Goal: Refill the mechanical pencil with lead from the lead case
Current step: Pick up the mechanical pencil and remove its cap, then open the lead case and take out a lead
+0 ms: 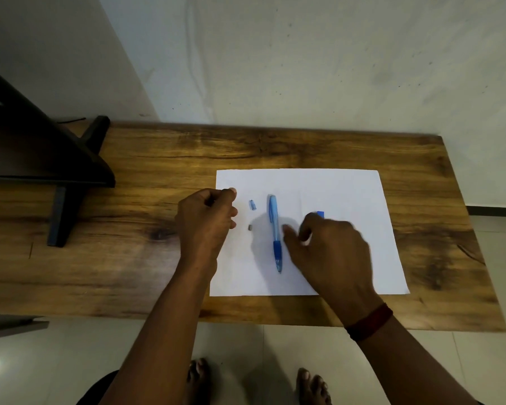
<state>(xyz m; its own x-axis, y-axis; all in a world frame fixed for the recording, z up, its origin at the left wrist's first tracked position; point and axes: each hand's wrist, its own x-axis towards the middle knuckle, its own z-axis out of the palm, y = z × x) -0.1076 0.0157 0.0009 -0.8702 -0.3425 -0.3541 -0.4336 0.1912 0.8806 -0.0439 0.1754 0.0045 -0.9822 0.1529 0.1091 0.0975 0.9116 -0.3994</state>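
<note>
Your translucent blue plastic mechanical pencil (274, 229) lies on the white sheet of paper (348, 194) that covers part of the brown wood-grain bench (158, 159). Its darker blue grip and tip point toward you. Just left of it, not touching, sit a small pale blue tubular cap (252, 204) and, nearer you, a tiny grey piece (250, 228), which is probably the eraser or its plug.

Your left hand (206, 217) hovers at the paper's left edge with its fingers curled in against the thumb. I cannot tell whether it pinches a lead or nothing at all. Your right hand (330, 249) is blurred, fingers bent, just right of the pencil's grip. A bright blue corner, probably the lead case (320, 214), peeks out beyond its knuckles, and I cannot tell whether you hold it or only cover it.

A lead would be thin and brittle, so a hard pinch or a slanted push into the barrel would likely snap it. The round pencil could roll if your right hand clips it. A sweep of either wrist could flick the loose cap or grey piece off the paper onto the dark wood, where they would be hard to spot. Tip the case too far and several leads may spill.

No brand, label or writing is readable on the pencil, the case or the paper.
</note>
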